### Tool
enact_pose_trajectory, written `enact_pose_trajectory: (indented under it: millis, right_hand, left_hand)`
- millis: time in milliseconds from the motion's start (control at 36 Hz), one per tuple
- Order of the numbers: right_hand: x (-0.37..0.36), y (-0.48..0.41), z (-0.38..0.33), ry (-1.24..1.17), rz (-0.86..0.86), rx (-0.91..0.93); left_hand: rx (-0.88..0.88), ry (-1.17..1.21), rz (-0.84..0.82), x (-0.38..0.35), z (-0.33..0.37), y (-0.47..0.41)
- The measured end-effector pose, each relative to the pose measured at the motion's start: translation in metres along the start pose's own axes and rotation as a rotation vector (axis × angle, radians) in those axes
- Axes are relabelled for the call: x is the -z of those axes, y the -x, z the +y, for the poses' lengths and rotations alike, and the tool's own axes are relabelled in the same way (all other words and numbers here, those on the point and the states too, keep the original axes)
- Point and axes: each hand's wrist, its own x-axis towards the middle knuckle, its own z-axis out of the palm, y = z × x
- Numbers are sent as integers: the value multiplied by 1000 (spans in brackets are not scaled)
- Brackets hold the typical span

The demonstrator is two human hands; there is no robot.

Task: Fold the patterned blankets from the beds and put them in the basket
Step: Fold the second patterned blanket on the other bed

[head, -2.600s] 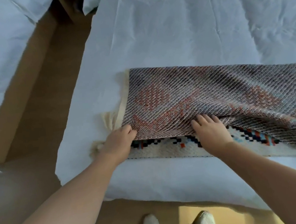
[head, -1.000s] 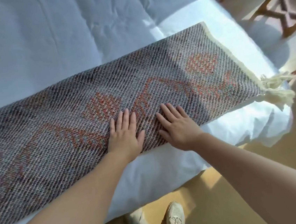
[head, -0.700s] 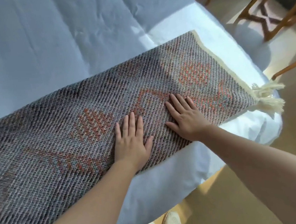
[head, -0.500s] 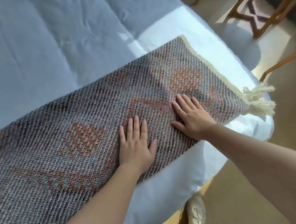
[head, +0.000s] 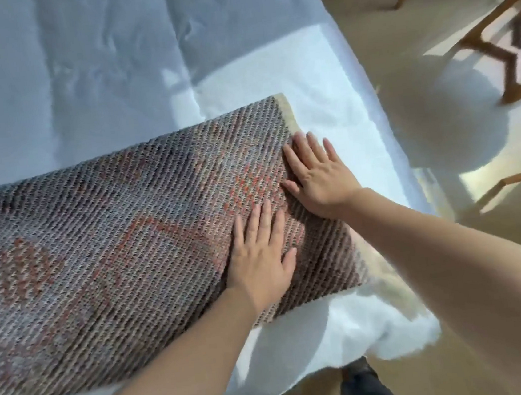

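A patterned blanket (head: 113,245), woven grey with orange-red shapes and a cream border, lies folded into a long strip across the white bed (head: 78,71). Its right end reaches close to the bed's corner. My left hand (head: 260,258) rests flat on the blanket near that end, fingers together and pointing away from me. My right hand (head: 318,175) lies flat a little further up and to the right, fingers spread, its fingertips at the cream border. Neither hand grips the fabric. No basket is in view.
The bed's corner (head: 395,328) hangs over a tan floor (head: 514,235) at the lower right. Wooden chair legs (head: 494,44) stand at the upper right. My dark trouser leg (head: 365,385) shows below the bed's edge.
Both hands have slid to the right along the blanket toward its cream-bordered end, staying flat on it. The view has swung the same way, and the tassels are now hidden behind my right arm.
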Motion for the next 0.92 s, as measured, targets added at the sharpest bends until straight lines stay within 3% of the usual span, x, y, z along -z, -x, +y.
enact_pose_trajectory:
  millis: [222, 417, 528, 583, 639, 806, 917]
  right_hand:
    - [48, -58, 43, -335, -15, 74]
    - [74, -104, 42, -343, 53, 155]
    - [74, -121, 42, -234, 54, 160]
    - [77, -124, 42, -195, 53, 144]
    - [79, -123, 41, -275, 37, 125]
    - [97, -109, 30, -426, 16, 125]
    - [119, -97, 20, -503, 26, 119]
  left_hand:
    - [157, 164, 79, 11, 75, -42]
    - [350, 104, -54, 28, 125, -76]
    - [454, 186, -161, 35, 132, -94]
    - [513, 168, -108, 39, 136, -92]
    - [558, 108, -9, 37, 140, -83]
    - [624, 214, -130, 69, 136, -59]
    - [658, 286, -96, 86, 134, -36]
